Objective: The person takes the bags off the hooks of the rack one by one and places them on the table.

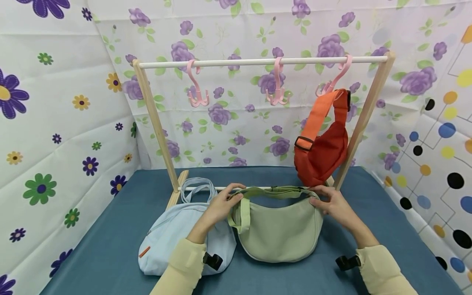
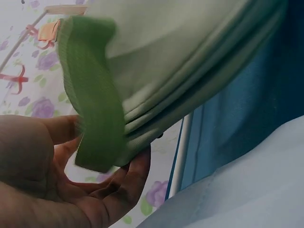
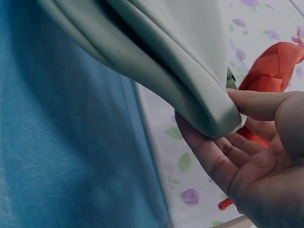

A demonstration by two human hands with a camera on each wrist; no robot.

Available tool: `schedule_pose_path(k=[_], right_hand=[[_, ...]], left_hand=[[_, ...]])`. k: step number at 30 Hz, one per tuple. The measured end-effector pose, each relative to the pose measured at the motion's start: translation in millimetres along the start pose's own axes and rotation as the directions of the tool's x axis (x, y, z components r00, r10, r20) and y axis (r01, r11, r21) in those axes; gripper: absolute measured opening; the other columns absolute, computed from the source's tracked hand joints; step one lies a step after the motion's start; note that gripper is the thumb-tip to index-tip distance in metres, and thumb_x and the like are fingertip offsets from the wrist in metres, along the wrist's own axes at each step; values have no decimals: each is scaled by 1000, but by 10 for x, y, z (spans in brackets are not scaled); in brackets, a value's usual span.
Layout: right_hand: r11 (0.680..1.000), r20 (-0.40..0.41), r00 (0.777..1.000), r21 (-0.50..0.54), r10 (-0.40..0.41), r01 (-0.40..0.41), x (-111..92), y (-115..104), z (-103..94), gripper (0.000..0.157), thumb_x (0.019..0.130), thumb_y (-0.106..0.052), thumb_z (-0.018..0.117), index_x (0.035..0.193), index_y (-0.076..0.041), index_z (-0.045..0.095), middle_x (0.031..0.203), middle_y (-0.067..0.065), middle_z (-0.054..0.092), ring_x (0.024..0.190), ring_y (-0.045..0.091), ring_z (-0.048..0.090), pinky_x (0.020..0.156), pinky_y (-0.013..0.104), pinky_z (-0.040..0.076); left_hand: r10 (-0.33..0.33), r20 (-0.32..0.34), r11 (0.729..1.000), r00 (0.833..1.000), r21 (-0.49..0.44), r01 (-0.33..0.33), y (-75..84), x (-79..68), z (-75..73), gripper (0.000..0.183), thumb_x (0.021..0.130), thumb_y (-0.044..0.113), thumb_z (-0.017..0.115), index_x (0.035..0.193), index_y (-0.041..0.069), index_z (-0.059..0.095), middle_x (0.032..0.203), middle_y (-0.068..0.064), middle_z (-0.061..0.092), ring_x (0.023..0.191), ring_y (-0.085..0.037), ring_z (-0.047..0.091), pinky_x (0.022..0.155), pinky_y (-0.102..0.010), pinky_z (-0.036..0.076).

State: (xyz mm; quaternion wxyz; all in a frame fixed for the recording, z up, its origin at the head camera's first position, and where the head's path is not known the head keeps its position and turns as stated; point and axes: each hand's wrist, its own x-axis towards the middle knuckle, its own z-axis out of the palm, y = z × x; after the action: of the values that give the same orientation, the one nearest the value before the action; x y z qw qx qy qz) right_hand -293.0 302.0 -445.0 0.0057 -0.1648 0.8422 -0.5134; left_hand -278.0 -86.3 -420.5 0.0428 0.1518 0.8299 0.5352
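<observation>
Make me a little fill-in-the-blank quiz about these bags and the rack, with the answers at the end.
1. The left hand and right hand both hold the bag whose colour is ____.
2. The white rail carries ____ pink hooks.
3. The red bag hangs from the hook nearest the person's ____ side.
4. The light blue bag lies to the person's ____ of the held bag.

Missing words: green; three; right; left.
</observation>
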Motion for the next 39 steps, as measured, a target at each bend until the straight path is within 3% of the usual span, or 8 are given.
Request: schedule_pose_path(k=[6, 12, 19, 23, 26, 33, 36, 39], right_hand=[[1000, 35, 999, 13, 20, -20, 10, 84, 46, 53, 105, -26, 65, 151, -3, 50, 145, 25, 54, 120, 32, 58, 72, 38, 55], [995, 191, 981, 83, 37, -53, 5, 159, 71, 76, 99, -22, 73, 162, -10, 31, 160, 23, 31, 138, 49, 44, 98, 48, 50], [998, 192, 980, 26, -55, 51, 21, 229, 150, 79, 93, -17, 80, 158, -3, 37, 165, 22, 29, 148, 50, 30, 108, 64, 40], [998, 175, 984, -34, -37, 44, 21, 231, 187, 76, 92, -17, 81, 156, -3, 43, 162, 24, 33, 134, 44, 44, 96, 50, 49], [997, 166, 986, -64, -20, 31, 22, 219, 213, 74, 91, -15, 82, 153, -3, 46, 155, 25, 39, 105, 34, 50, 77, 35, 46], [990, 141, 990, -135, -15, 34, 41, 211, 250, 71, 90, -13, 83, 151, -3, 49, 149, 25, 44, 101, 30, 48, 76, 34, 43], [986, 145, 989, -165, 5, 19, 51, 221, 267, 69, 90, -13, 82, 151, -3, 50, 135, 23, 49, 85, 25, 46, 69, 33, 38], [981, 156, 988, -195, 7, 23, 50, 238, 281, 66, 92, -15, 80, 151, -3, 51, 131, 20, 50, 84, 23, 44, 70, 34, 36]], left_hand=[[-39, 35, 999, 999, -4, 39, -33, -4, 20, 45, 110, 44, 50, 147, 20, 58, 149, -12, 56, 125, -35, 58, 88, -51, 52], [-71, 148, 997, 986, -24, 75, -71, -11, 3, 74, 100, 45, 69, 161, 16, 39, 164, -17, 35, 146, -41, 39, 109, -62, 40], [-35, 85, 989, 996, 144, 22, -98, -8, 79, 74, 97, 35, 75, 158, 9, 43, 158, -27, 40, 145, -47, 39, 110, -64, 39], [-52, 24, 980, 998, 195, 46, -99, -34, 143, 70, 97, 35, 76, 155, 9, 47, 153, -32, 41, 143, -48, 39, 108, -65, 40], [-74, -11, 974, 997, 213, 74, -101, -50, 185, 69, 97, 36, 77, 154, 11, 49, 148, -32, 42, 137, -47, 44, 104, -63, 44], [-127, -58, 956, 990, 259, 138, -109, -50, 272, 67, 97, 39, 76, 154, 16, 48, 147, -30, 38, 125, -46, 54, 91, -58, 51], [-123, -56, 950, 991, 282, 134, -125, -45, 295, 65, 99, 37, 74, 154, 16, 48, 147, -31, 37, 124, -46, 55, 91, -57, 51], [-109, -40, 945, 993, 305, 116, -138, -42, 308, 63, 101, 36, 71, 155, 13, 47, 146, -31, 38, 125, -46, 54, 95, -59, 50]])
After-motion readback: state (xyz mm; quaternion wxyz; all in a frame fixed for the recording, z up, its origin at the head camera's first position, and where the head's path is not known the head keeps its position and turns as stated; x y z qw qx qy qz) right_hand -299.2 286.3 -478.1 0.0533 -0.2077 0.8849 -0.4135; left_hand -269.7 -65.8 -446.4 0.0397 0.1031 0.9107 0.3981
